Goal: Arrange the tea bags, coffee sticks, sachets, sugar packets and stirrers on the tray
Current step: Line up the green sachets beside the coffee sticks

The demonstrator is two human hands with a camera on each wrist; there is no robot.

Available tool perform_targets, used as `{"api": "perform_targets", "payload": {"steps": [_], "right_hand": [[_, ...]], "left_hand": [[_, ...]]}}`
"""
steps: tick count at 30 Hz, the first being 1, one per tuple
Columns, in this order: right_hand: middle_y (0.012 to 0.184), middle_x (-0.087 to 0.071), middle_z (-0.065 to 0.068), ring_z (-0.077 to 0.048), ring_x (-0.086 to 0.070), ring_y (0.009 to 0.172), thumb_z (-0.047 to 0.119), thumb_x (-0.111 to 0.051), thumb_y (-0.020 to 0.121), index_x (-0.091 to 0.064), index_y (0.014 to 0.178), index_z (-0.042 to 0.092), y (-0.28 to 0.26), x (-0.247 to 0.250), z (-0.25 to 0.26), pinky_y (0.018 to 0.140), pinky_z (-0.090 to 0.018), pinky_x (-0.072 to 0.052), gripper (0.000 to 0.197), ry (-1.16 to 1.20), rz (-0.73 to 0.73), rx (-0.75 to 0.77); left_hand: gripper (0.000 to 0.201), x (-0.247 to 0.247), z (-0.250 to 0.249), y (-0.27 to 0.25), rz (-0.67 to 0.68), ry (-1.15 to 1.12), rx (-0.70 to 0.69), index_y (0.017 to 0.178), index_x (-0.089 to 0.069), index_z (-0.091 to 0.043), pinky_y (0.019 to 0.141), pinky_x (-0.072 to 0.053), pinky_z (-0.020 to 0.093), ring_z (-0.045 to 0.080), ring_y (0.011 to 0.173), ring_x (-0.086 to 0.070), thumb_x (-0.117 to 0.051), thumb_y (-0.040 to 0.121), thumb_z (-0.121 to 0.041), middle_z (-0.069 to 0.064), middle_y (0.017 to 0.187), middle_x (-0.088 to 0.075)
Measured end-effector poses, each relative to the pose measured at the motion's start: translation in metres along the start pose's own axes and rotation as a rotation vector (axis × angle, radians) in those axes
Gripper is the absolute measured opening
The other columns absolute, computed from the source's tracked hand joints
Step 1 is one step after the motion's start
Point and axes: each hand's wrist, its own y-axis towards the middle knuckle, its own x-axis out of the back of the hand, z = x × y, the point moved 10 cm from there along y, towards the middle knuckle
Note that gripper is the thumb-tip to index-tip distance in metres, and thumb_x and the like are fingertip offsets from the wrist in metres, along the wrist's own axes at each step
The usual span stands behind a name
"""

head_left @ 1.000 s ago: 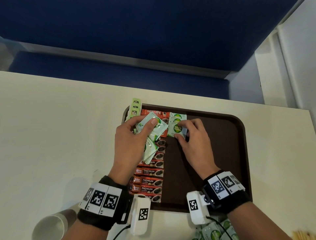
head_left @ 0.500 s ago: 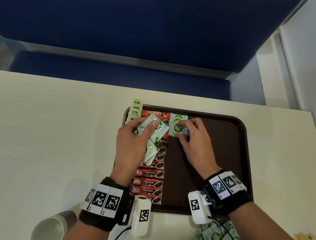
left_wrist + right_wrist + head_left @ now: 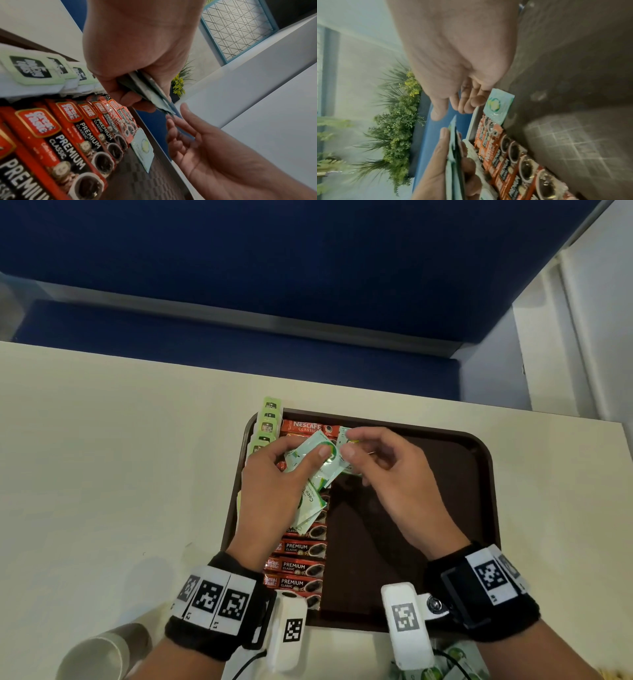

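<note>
Here left hand (image 3: pixel 274 484) grips sachets (image 3: pixel 313 470) (fanned); right hand (image 3: pixel 387 474), fingers apart, reaches in.

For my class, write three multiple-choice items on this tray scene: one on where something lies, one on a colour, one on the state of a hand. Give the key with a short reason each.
1. Where do the red coffee sticks lie on the tray?
A. in a column near its left side
B. along its right edge
C. off it, on the table

2. What colour is the tray?
A. white
B. dark brown
C. blue

3. What is the left hand doing?
A. lying flat on the table
B. gripping a paper cup
C. holding a bunch of pale green sachets

Key: 1 A, the head view shows the sticks stacked down the left part; 2 B, its bare floor is dark brown; 3 C, thumb and fingers are curled round the sachets.
</note>
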Motion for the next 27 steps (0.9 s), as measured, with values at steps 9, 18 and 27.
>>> {"api": "perform_targets", "payload": {"steps": [9, 18, 27], "right_hand": [[0.106, -0.079, -0.006, -0.014, -0.074, 0.091, 0.010, -0.078, 0.095, -0.078, 0.108, 0.014, 0.004, 0.019, -0.022, 0.072, -0.023, -0.059, 0.014, 0.176, -0.060, -0.149], [0.102, -0.074, 0.012, 0.004, -0.064, 0.097, 0.015, -0.075, 0.098, -0.075, 0.099, 0.026, 0.016, 0.038, -0.035, 0.075, -0.005, -0.047, 0.011, -0.429, -0.061, -0.016], [0.114, -0.053, 0.005, -0.001, -0.058, 0.094, 0.014, -0.073, 0.100, -0.075, 0.107, 0.021, 0.020, 0.016, -0.033, 0.076, -0.001, -0.046, 0.010, -0.579, -0.047, 0.077]], "left_hand": [[0.012, -0.004, -0.001, 0.000, -0.005, -0.032, -0.021, 0.107, -0.081, -0.027, 0.057, -0.048, 0.012, 0.002, 0.072, -0.073, -0.078, 0.098, -0.034, -0.007, 0.087, -0.080], [0.014, 0.009, 0.000, 0.002, -0.073, -0.005, -0.007, 0.108, -0.082, -0.032, 0.101, -0.059, 0.037, 0.001, 0.107, -0.073, -0.078, 0.096, -0.040, -0.019, 0.106, -0.080], [0.014, 0.012, 0.006, 0.000, -0.081, -0.007, 0.026, 0.107, -0.081, -0.035, 0.098, -0.062, 0.044, 0.006, 0.105, -0.076, -0.079, 0.095, -0.042, -0.020, 0.106, -0.080]]}}
